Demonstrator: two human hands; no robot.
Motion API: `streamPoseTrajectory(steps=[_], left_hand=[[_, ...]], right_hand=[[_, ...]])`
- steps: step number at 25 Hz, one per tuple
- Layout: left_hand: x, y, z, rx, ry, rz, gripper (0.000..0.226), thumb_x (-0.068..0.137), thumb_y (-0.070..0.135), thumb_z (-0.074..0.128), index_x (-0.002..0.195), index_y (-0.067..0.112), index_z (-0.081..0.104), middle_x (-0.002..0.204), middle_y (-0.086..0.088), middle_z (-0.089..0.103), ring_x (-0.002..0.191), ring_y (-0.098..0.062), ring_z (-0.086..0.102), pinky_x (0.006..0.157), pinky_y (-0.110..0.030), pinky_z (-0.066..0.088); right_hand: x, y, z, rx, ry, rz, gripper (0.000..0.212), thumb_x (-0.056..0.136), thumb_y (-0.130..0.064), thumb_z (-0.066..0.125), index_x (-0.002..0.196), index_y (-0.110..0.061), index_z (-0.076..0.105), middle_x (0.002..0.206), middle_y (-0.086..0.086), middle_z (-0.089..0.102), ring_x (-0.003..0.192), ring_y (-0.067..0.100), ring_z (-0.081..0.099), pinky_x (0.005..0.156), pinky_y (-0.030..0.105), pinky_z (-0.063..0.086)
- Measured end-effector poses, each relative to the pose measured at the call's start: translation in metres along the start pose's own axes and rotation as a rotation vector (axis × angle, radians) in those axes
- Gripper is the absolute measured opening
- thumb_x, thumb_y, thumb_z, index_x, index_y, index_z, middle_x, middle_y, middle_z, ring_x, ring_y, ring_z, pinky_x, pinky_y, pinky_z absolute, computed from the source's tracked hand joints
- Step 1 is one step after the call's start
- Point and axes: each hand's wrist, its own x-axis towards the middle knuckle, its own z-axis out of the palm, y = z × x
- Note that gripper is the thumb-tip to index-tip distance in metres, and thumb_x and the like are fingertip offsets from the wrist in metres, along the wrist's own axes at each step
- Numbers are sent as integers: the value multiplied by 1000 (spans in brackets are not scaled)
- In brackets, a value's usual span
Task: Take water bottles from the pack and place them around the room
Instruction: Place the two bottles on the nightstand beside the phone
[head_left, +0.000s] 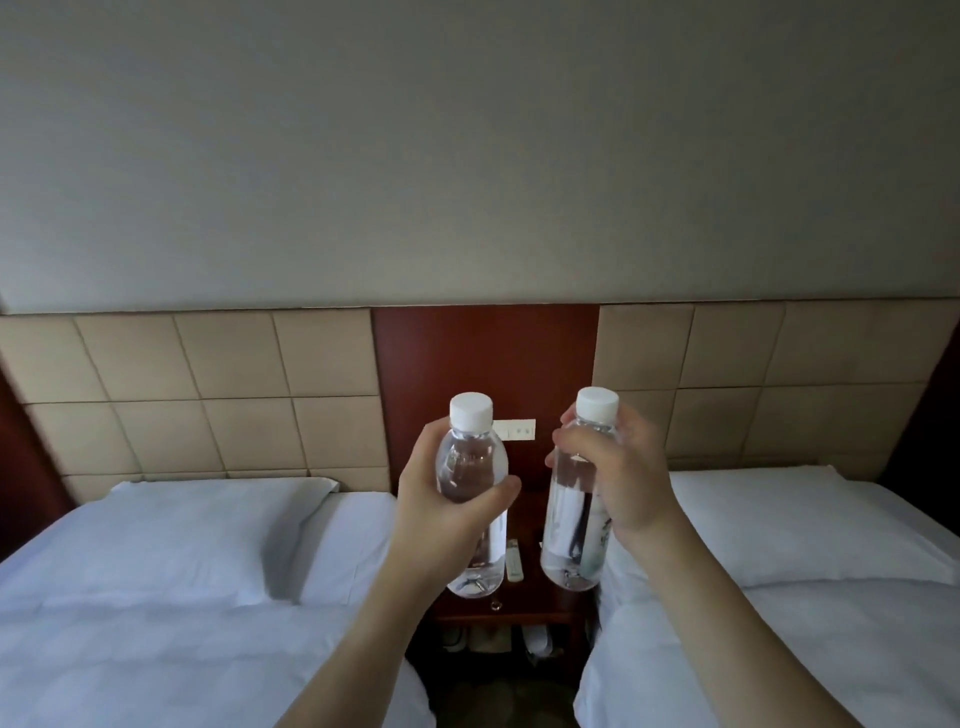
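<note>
A hotel room with two white beds, one at left (156, 597) and one at right (805, 597), each with a pillow against a tan padded headboard (197, 395). Between them stands a dark wooden nightstand (519, 608) under a reddish wood panel with a white socket plate (517, 430).

Two clear water bottles with white caps are held upright in the air over the nightstand. The left hand (447, 499) wraps its fingers around the left bottle (471, 467); the right hand (618, 467) curls its fingers around the right bottle (574, 519).

Small items on the nightstand are too blurred to identify, and the bottles partly hide them.
</note>
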Motion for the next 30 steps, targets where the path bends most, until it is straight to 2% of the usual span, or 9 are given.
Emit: streamPoseTrajectory(steps=[6, 11, 14, 18, 21, 23, 25, 28, 30], left_hand=[[157, -84, 33, 46, -52, -29, 41, 72, -3, 81, 105, 15, 63, 90, 6, 71, 78, -4, 70, 71, -17, 55], [256, -158, 76, 69, -94, -51, 40, 72, -1, 82, 103, 15, 64, 86, 9, 71, 78, -5, 68, 71, -17, 53], [310, -208, 107, 98, -82, -68, 42, 73, -4, 81, 107, 13, 63, 93, 0, 72, 83, -10, 69, 74, -22, 54], [372, -284, 134, 137, -64, -106, 44, 72, 8, 82, 108, 20, 61, 99, 0, 71, 92, -16, 69, 78, -26, 54], [404, -367, 144, 156, -65, -166, 46, 73, 11, 84, 110, 23, 59, 95, 8, 69, 91, -14, 68, 76, -25, 53], [413, -438, 147, 139, -42, -215, 46, 70, 17, 83, 109, 25, 59, 96, 2, 69, 92, -22, 68, 79, -37, 56], [409, -528, 151, 127, -35, -239, 44, 70, 19, 81, 107, 21, 58, 96, -7, 68, 92, -29, 68, 80, -47, 57], [383, -667, 158, 121, -30, -263, 40, 72, 7, 80, 105, 12, 58, 93, -11, 68, 83, -17, 68, 73, -29, 55], [360, -761, 163, 129, -54, -245, 40, 73, 1, 80, 104, 11, 58, 91, -9, 69, 79, -12, 67, 71, -23, 54]], right_hand=[[152, 61, -5, -2, 23, -6, 12, 68, -10, 67, 79, -10, 62, 58, 2, 62, 63, 30, 62, 55, 32, 54], [267, 132, -23, -22, 11, -1, 11, 69, -14, 72, 76, -16, 64, 66, 5, 63, 66, 29, 63, 66, 44, 54], [337, 182, -36, -5, -7, 20, 11, 69, -12, 72, 75, -17, 64, 67, 5, 64, 67, 28, 64, 67, 45, 55], [415, 257, -44, -60, -68, 12, 11, 71, -11, 70, 76, -16, 61, 67, 2, 63, 67, 18, 63, 66, 33, 55], [459, 340, -48, -88, -121, 60, 12, 72, -7, 69, 77, -7, 59, 68, 3, 60, 66, 8, 59, 62, 19, 51], [476, 410, -52, -88, -143, 115, 14, 75, 0, 70, 79, -2, 57, 68, 3, 57, 65, 4, 56, 60, 16, 48], [480, 500, -54, -87, -152, 152, 15, 76, 1, 71, 76, -7, 58, 67, -3, 58, 65, 1, 57, 59, 14, 48], [469, 641, -57, -93, -119, 179, 14, 71, -14, 71, 73, -23, 61, 68, -7, 62, 70, 6, 62, 66, 26, 53], [460, 738, -59, -103, -94, 152, 12, 70, -16, 71, 73, -22, 61, 69, -7, 62, 70, 8, 62, 68, 34, 54]])
